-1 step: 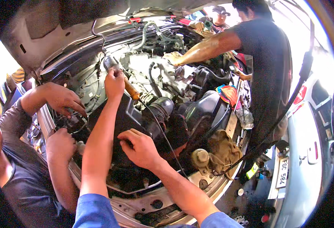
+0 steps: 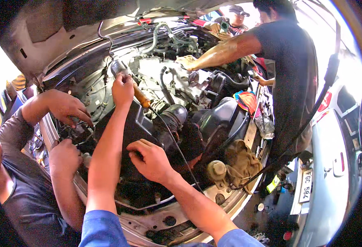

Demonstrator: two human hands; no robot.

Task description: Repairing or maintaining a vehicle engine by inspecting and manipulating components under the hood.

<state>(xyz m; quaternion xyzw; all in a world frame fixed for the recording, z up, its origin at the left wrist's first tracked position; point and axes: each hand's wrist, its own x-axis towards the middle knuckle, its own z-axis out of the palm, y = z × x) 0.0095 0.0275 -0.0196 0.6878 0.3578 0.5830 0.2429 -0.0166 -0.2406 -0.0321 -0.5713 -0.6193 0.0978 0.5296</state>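
Upper left of centre, the left hand (image 2: pixel 123 91) grasps a lamp (image 2: pixel 141 97). Just below centre, the right hand (image 2: pixel 151 159) half curls; I cannot tell if it holds anything.

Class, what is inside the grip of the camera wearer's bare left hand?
An orange-handled, grey-headed corded tool; both ends show beyond the left hand. Its middle, within the fingers, is covered.
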